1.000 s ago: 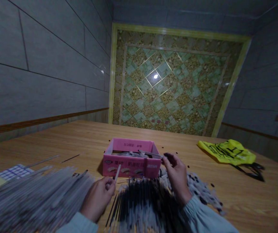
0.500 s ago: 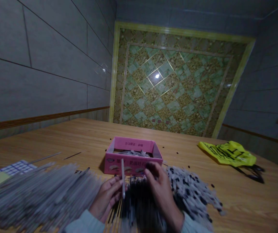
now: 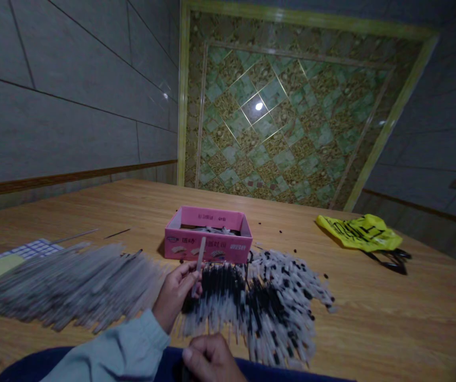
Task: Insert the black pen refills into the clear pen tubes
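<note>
My left hand (image 3: 178, 289) is closed around a pale translucent tube (image 3: 199, 260), which stands nearly upright in front of the pink box (image 3: 208, 248). My right hand (image 3: 214, 358) is curled shut low at the table's front edge, over dark blue cloth. Something dark shows at its fingertips, too unclear to name. Below and right of my left hand lies a bundle of thin sticks (image 3: 222, 297), black at the far end and clear at the near end. A large pile of long clear tubes (image 3: 80, 286) spreads to the left.
Short whitish pieces with black ends (image 3: 291, 281) lie heaped to the right. More pale pieces rest in the pink box. A yellow bag (image 3: 359, 233) with black handles lies at the right. A checked cloth (image 3: 27, 248) is at the left, and small black bits dot the wooden table (image 3: 371, 329).
My right hand has moved from beside the left hand, over the black sticks, down to the table's front edge. My left hand still holds the tube. The view has shifted.
</note>
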`<move>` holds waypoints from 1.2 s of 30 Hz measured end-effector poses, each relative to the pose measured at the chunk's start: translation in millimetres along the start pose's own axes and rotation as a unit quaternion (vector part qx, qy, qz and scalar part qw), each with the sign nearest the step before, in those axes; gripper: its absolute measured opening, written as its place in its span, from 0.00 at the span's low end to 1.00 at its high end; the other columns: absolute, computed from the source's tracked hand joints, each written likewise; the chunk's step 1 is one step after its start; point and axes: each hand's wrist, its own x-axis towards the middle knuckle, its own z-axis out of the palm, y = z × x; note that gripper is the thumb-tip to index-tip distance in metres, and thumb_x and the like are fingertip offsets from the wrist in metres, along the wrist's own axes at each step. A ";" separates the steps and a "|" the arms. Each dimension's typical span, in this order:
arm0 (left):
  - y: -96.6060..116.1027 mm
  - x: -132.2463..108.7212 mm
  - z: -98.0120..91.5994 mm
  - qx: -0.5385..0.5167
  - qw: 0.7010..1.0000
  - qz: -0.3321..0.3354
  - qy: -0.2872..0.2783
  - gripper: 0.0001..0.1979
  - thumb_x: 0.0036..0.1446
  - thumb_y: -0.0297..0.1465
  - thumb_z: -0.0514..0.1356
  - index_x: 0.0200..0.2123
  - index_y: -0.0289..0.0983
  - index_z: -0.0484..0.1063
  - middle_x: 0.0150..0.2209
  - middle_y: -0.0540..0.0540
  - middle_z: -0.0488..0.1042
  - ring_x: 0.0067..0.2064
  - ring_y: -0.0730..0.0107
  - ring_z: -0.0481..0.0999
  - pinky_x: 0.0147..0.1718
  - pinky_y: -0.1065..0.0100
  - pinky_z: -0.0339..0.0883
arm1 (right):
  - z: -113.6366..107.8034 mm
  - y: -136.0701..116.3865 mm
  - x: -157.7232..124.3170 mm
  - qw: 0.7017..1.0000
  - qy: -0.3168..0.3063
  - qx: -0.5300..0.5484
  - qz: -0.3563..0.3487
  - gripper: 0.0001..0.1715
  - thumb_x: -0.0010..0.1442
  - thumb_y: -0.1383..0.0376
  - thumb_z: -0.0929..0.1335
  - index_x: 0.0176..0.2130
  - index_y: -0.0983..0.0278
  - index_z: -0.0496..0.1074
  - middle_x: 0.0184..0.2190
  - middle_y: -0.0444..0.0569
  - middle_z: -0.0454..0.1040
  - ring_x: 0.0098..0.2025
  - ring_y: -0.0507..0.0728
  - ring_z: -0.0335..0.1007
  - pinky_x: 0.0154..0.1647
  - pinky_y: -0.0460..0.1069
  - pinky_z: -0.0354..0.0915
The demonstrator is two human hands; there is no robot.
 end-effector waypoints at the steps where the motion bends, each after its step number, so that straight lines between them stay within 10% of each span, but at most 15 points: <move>1: 1.8 -4.7 3.5 0.002 1.000 0.002 0.003 0.16 0.48 0.36 0.58 0.40 0.33 0.69 0.27 0.50 0.70 0.23 0.74 0.69 0.20 0.72 0.61 | -0.5 0.7 1.5 0.999 -0.013 0.030 0.001 0.35 0.51 0.38 0.60 0.16 0.65 0.61 0.10 0.38 0.58 0.12 0.45 0.51 0.13 0.41 0.46; 36: -30.7 -13.8 -23.2 0.362 0.883 0.263 0.140 0.13 0.52 0.30 0.52 0.41 0.34 0.69 0.29 0.47 0.75 0.25 0.72 0.74 0.27 0.71 0.69 | -4.6 5.4 1.5 0.990 -0.128 0.065 -0.009 0.30 0.58 0.44 0.60 0.27 0.68 0.69 0.16 0.41 0.67 0.12 0.45 0.59 0.12 0.39 0.52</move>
